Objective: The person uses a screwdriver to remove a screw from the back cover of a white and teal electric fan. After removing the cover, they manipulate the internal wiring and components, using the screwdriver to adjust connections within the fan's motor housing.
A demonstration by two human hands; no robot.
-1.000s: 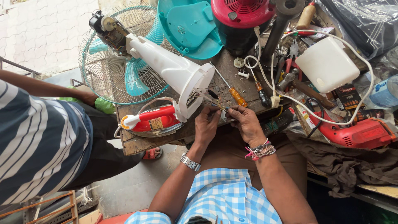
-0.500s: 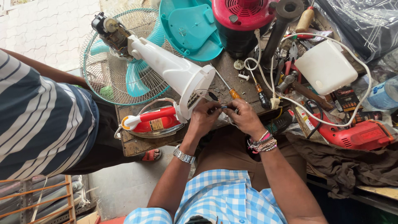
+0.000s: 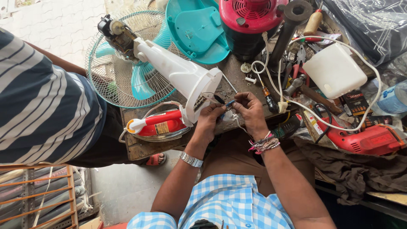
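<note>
- Fan wires (image 3: 220, 101): thin leads coming out of the open base end of the white fan column (image 3: 180, 76), held between both hands just in front of that opening, above the near edge of the wooden bench (image 3: 140, 146).
- Left hand (image 3: 208, 121): fingers pinched together on the leads, thumb side just beside the column's open end. Whether it also steadies the column cannot be told.
- Right hand (image 3: 250, 112): fingertips closed on a small blue piece (image 3: 229, 103) at the wire ends; its exact kind is too small to tell.
- Risk, as a judgement: the leads look thin, so a hard tug could pull them out of the column or snap a strand.
- Risk: the column lies partly over the bench edge with the heavy motor head (image 3: 116, 36) at its far end; a pull on the wires could roll or shift it onto the red iron (image 3: 159, 127) just beside the opening.
- Risk: the loose white cable (image 3: 296, 104) runs right of the column, near the right wrist; it could snag.
- Orientation: the column's long axis runs diagonally, from the motor head at upper left to the open end at lower right. The open end points toward the person's hands.
- A second person in a striped shirt (image 3: 42, 114) stands left of the column, clear of the wires.
</note>
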